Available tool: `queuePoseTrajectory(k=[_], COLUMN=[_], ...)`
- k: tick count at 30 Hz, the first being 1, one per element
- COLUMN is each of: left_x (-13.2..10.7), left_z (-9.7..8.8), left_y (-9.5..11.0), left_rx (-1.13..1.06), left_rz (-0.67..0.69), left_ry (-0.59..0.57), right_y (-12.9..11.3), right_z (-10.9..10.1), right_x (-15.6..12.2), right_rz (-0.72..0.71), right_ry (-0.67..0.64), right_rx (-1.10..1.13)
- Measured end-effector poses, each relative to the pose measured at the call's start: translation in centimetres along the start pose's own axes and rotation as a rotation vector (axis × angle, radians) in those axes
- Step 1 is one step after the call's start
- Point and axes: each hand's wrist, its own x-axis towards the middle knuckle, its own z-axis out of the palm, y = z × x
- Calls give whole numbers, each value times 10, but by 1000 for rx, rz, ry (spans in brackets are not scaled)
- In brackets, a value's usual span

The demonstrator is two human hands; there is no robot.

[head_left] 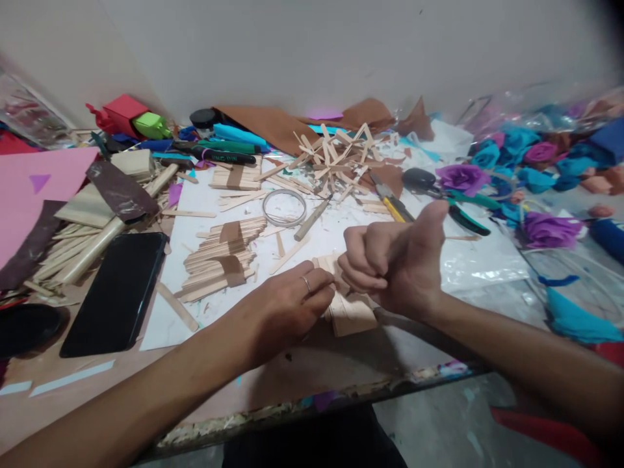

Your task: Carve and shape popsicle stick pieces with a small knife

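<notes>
My left hand [297, 296], with a ring on one finger, is closed at the left edge of a small panel of flat wooden craft sticks [355, 316]. Its fingertips pinch that edge and hide part of it. Above the panel's right side is my right hand [397, 263], thumb stretched up and fingers loosely bent. Nothing shows between the right thumb and fingers. Left of the panel lies a neat stack of craft sticks [219, 260] with brown strips across it. A roll of narrow tape [284, 208] and a wooden-handled tool [312, 220] lie just beyond.
A loose heap of craft sticks [336, 156] is at the back. A yellow cutter [390, 203] and green-handled pliers [468, 218] lie right, near purple and blue paper flowers [550, 229]. Left are a black phone [117, 292] and bundled sticks [78, 250]. The table edge [244, 419] is close.
</notes>
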Motion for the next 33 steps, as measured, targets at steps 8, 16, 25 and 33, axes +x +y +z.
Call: queuePoseTrajectory(k=[8,16,25,33], left_x=[-2,-2,-5,-4], left_z=[-2,-4,1,2], left_y=[0,-1,-3,-4], left_rx=[-48,-73,-47,-34], left_rz=[-5,3,20,33], left_ry=[29,20,39,36], right_y=[-11,-28,-28,-11], right_z=[-11,-77,-96,-40], right_x=[10,42,48,78], right_rz=[8,-99,-515,-253], right_ry=[-45,245,-188,-816], right_rx=[-84,-885,-1678,-1725])
